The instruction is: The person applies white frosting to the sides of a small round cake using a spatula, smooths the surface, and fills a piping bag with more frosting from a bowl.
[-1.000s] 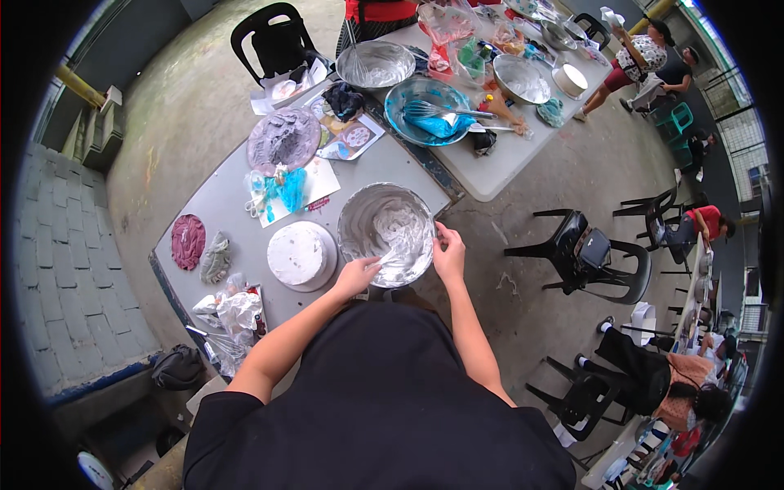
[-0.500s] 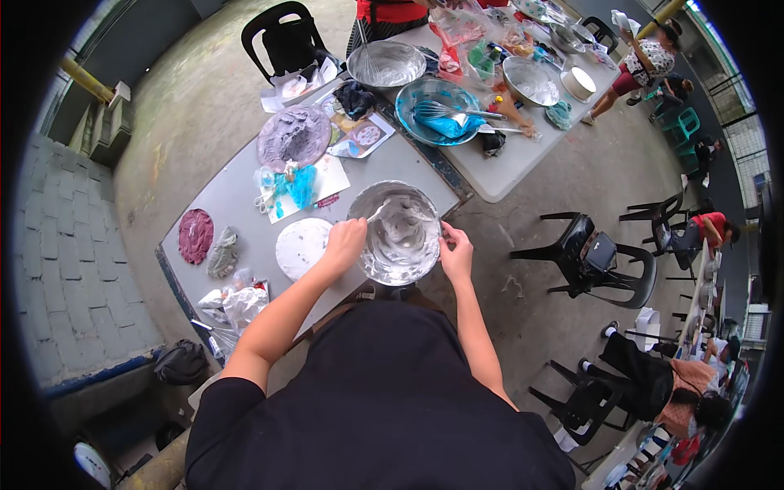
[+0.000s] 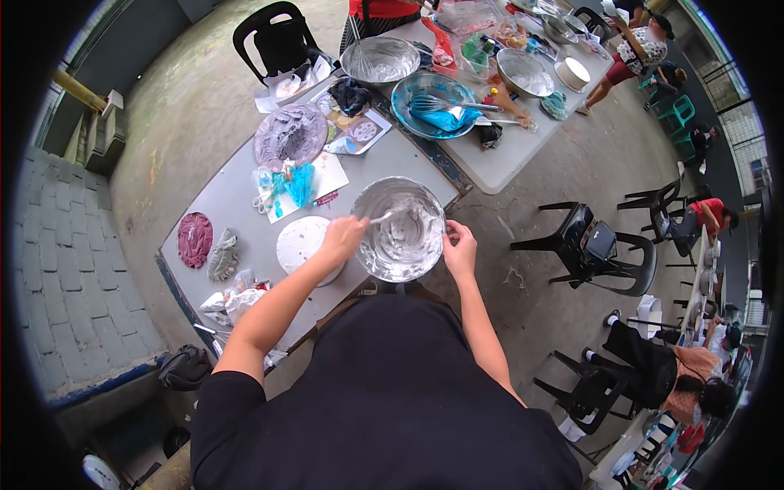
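Note:
My left hand (image 3: 344, 238) is closed round the handle of a pale spatula (image 3: 380, 219), whose far end dips into a metal mixing bowl (image 3: 362, 255). Whitish-grey cream (image 3: 408, 237) coats the inside of the bowl in swirls and smears. At the bowl's right rim, my right hand (image 3: 460, 247) grips the edge with bent fingers. The bowl is tilted toward me at the table's near edge. Close to my left wrist lies a round white cake or board (image 3: 302, 247), partly hidden by my forearm.
Left on the table (image 3: 196, 196) lie a maroon bundle (image 3: 195, 240), a grey-green one (image 3: 222, 256) and plastic bags (image 3: 239, 300). Beyond are a mound of grey-purple cream (image 3: 287, 137), a blue piping bag (image 3: 299, 184) and a blue-smeared bowl (image 3: 398, 114). Black chairs (image 3: 600, 249) stand at right.
My left hand has shifted slightly and the spatula now points further into the bowl. The bowl has tipped a little, with my right hand still at its rim.

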Demonstrator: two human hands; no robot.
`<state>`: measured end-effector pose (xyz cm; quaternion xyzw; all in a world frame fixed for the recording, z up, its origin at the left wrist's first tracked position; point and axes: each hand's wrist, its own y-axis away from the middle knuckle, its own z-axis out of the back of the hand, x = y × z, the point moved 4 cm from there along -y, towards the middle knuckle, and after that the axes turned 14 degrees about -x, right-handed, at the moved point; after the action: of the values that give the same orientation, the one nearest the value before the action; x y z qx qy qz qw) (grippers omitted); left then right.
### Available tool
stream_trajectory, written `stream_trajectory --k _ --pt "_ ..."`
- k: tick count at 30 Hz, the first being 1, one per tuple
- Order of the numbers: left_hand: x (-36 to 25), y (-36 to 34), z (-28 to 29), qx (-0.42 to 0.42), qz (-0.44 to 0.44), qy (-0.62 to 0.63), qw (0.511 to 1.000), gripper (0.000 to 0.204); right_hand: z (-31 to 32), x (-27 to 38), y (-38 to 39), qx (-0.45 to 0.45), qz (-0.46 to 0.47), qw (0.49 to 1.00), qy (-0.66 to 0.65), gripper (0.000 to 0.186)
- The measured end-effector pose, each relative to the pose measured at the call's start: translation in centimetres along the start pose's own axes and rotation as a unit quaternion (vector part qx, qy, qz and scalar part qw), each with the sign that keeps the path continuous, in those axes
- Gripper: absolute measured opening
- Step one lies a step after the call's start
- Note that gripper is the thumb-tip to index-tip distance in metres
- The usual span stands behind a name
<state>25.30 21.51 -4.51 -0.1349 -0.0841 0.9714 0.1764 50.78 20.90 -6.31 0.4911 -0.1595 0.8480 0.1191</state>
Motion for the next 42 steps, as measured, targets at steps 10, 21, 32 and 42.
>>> stream_trajectory --k 10,21,32,42 --pt "0.0 2.7 -1.8 0.061 0.047 -0.011 0.997 0.033 -0.9 -2.5 -0.5 -0.009 -0.034 0.999 -0.013 0.021" --pt "-1.2 3.6 -0.5 -0.004 0.064 0.062 0.996 0.029 -0.6 -4.9 -0.3 -0.021 -0.084 0.996 -0.003 0.02" --pt "-4.9 3.1 0.0 0.035 0.062 0.118 0.99 0.028 -1.1 -5.3 0.0 -0.017 -0.101 0.994 -0.025 0.02" --pt "-4.0 2.9 -0.8 0.003 0.073 0.035 0.997 0.029 -0.5 -3.4 0.2 0.019 -0.098 0.994 -0.048 0.034"
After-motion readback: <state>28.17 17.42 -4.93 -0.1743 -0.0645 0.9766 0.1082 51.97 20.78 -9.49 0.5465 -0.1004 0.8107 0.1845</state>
